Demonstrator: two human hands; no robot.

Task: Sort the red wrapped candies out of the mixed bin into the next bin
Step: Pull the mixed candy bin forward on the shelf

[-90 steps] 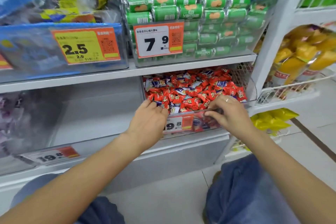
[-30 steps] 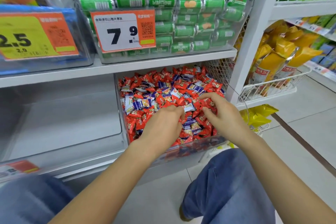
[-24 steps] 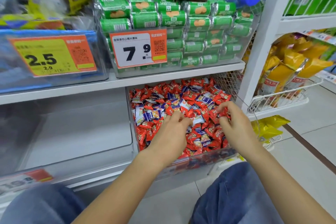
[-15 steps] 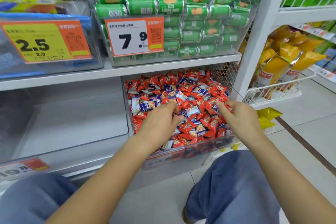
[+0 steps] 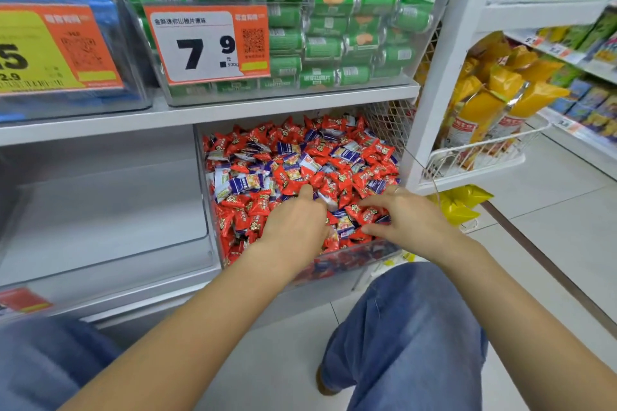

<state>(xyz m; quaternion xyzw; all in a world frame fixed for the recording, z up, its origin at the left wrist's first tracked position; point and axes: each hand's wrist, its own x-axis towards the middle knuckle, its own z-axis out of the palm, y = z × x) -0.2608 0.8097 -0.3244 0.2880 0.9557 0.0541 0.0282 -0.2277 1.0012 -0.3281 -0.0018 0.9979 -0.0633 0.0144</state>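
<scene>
I see red wrapped candies (image 5: 337, 182) heaped with purple-white ones in the clear mixed bin (image 5: 350, 260), under both hands; next bin (image 5: 110, 210) lies left.

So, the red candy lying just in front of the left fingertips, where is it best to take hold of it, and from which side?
Probably from above, since that red candy lies flat on the heap in the mixed bin with neighbours crowding its sides. Pinch the pillow-shaped body across its short width with the left hand; a crimped end would also do.
</scene>
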